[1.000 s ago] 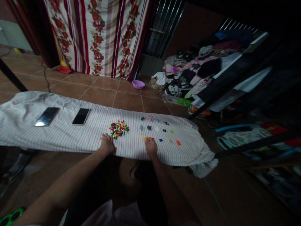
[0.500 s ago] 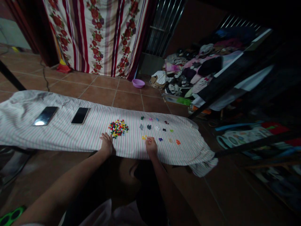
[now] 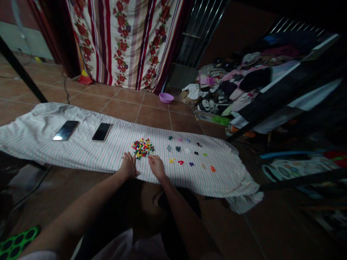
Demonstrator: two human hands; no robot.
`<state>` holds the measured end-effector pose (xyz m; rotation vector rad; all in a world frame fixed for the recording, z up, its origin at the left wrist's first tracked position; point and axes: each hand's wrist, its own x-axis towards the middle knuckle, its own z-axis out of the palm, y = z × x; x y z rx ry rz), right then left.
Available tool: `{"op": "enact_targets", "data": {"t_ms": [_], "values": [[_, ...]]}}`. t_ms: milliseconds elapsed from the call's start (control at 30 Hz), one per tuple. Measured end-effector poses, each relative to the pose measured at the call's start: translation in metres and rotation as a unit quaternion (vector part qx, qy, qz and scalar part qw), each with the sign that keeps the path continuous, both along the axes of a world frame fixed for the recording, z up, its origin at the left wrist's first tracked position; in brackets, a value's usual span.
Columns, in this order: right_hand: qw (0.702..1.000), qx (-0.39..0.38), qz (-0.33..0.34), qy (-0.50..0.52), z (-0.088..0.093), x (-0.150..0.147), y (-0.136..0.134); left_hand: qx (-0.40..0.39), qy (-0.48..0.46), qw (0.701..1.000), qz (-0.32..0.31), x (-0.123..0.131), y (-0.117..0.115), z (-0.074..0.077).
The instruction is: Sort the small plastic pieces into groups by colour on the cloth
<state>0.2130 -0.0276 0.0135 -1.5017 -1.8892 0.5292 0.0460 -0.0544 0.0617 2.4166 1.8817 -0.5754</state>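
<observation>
A mixed pile of tiny coloured pieces [image 3: 142, 148] lies on the striped cloth [image 3: 119, 159]. My left hand [image 3: 128, 166] rests on the cloth at the pile's near left edge, fingers spread and holding nothing. My right hand [image 3: 156, 167] is at the pile's near right edge, thumb and fingertips drawn together; whatever may be between them is too small to see. To the right are small one-colour groups, among them yellow pieces [image 3: 172, 160], red pieces [image 3: 180, 162], dark blue pieces [image 3: 192, 164], orange pieces [image 3: 213, 168] and dark grey pieces [image 3: 178, 148].
Two phones, one with a bright reflection [image 3: 65, 130] and one dark [image 3: 102, 131], lie on the cloth at left. Beyond it, a purple basin [image 3: 166, 98] sits on the tiled floor near a floral curtain [image 3: 121, 43]. Heaped clothes [image 3: 217, 86] stand back right.
My right hand has moved left from the yellow group to the mixed pile, uncovering the red group. My left hand stays beside the pile. The view has shifted slightly.
</observation>
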Motion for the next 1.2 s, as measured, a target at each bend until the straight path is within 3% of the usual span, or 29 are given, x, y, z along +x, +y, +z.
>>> {"op": "enact_targets", "data": {"t_ms": [233, 433, 767, 1200], "values": [[0.99, -0.064, -0.034, -0.118, 0.012, -0.037, 0.018, 0.001, -0.053, 0.998, -0.017, -0.015, -0.001, 0.009], [0.987, -0.064, -0.051, -0.14, 0.014, -0.039, 0.026, -0.003, -0.062, 0.998, -0.02, -0.014, 0.001, 0.012], [0.974, -0.104, -0.045, -0.196, 0.03, -0.043, 0.023, -0.073, -0.065, 0.993, -0.074, -0.011, 0.033, 0.044], [0.962, -0.029, 0.032, -0.269, 0.027, -0.038, 0.022, -0.096, -0.052, 0.99, -0.088, -0.004, 0.043, 0.049]]}}
